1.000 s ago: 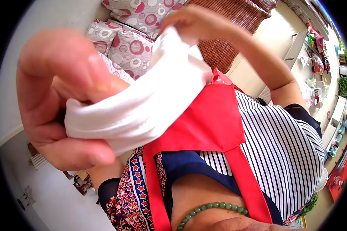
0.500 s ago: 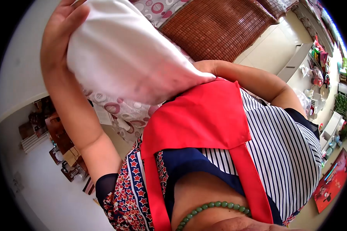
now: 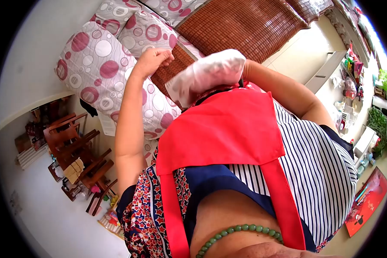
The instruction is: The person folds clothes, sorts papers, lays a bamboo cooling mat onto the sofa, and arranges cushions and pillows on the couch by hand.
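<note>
My left hand (image 3: 152,62) is raised above the patterned cushion, its fingers curled closed, with nothing visible in them. A white cloth (image 3: 208,73) with a pinkish tint is bunched in front of the red apron (image 3: 223,129). My right arm reaches in from the right to the cloth. The cloth covers my right hand, so its fingers are hidden, but the cloth is held up at that hand. There is a gap between my left hand and the cloth.
Patterned cushions (image 3: 103,64) and a brown woven mat (image 3: 241,28) lie ahead. Wooden furniture (image 3: 73,146) stands at the left. At the right are a white cabinet (image 3: 324,73) crowded with small items, green plants (image 3: 377,124) and a red printed sheet (image 3: 370,202).
My left hand has let go of the white cloth and moved right and down, its fingers now curled. The cloth, stretched out before, has dropped and bunched at my right hand.
</note>
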A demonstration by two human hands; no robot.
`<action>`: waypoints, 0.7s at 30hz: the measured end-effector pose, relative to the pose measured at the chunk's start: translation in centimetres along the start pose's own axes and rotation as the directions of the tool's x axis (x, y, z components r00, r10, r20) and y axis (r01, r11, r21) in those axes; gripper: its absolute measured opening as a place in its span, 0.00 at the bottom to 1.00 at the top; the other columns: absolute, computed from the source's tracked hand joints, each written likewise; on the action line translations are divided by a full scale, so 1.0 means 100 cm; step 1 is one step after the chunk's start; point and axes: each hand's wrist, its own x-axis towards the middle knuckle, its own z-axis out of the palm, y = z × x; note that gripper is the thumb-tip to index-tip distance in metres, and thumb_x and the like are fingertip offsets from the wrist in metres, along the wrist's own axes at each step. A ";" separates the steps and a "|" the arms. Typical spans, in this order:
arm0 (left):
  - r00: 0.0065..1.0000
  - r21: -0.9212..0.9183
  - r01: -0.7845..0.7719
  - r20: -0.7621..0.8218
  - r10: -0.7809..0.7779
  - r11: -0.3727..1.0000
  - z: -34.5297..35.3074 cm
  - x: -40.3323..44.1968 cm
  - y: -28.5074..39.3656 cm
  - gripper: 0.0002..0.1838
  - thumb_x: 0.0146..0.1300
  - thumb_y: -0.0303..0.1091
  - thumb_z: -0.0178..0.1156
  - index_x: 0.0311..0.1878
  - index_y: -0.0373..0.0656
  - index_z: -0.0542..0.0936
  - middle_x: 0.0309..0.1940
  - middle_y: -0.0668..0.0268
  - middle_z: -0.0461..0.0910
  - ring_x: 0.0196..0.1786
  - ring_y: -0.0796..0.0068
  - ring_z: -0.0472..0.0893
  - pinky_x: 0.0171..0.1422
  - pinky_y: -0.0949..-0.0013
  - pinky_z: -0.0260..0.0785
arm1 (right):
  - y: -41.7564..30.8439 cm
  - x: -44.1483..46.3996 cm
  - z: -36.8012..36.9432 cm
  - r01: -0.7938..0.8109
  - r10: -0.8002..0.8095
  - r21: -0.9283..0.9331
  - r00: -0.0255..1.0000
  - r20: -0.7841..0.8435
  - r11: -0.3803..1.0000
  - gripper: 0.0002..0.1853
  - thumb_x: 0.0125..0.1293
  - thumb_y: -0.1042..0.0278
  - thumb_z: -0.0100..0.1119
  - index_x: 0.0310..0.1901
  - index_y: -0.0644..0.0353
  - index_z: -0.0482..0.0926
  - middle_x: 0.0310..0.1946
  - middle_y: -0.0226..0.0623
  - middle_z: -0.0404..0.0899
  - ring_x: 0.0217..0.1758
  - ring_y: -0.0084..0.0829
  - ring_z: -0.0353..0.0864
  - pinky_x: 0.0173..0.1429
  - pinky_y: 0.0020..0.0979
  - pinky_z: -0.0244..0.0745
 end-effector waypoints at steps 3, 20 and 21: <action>0.998 -0.240 0.047 -0.039 -0.058 0.970 0.018 -0.018 -0.021 0.25 0.69 0.53 0.50 0.37 0.37 0.82 0.33 0.67 0.81 0.35 0.79 0.77 0.47 0.72 0.69 | -0.004 0.010 -0.025 0.087 -0.120 0.320 0.989 0.086 0.943 0.25 0.69 0.62 0.48 0.65 0.60 0.62 0.62 0.37 0.67 0.64 0.28 0.67 0.69 0.31 0.60; 0.920 -0.974 -0.102 -0.015 0.393 0.203 0.075 -0.077 -0.050 0.38 0.57 0.47 0.67 0.66 0.39 0.64 0.60 0.62 0.70 0.63 0.67 0.69 0.67 0.60 0.62 | -0.047 0.029 -0.005 -0.229 -0.218 0.806 0.890 0.400 0.545 0.25 0.69 0.63 0.48 0.65 0.60 0.62 0.64 0.39 0.66 0.63 0.31 0.70 0.67 0.34 0.65; 0.935 -0.965 -0.138 -0.053 0.351 0.222 0.073 -0.086 -0.051 0.35 0.58 0.44 0.66 0.64 0.39 0.66 0.58 0.63 0.72 0.61 0.67 0.71 0.66 0.60 0.63 | -0.043 0.025 0.001 -0.196 -0.191 0.792 0.911 0.365 0.578 0.24 0.69 0.63 0.48 0.65 0.60 0.63 0.63 0.39 0.67 0.63 0.32 0.70 0.66 0.35 0.66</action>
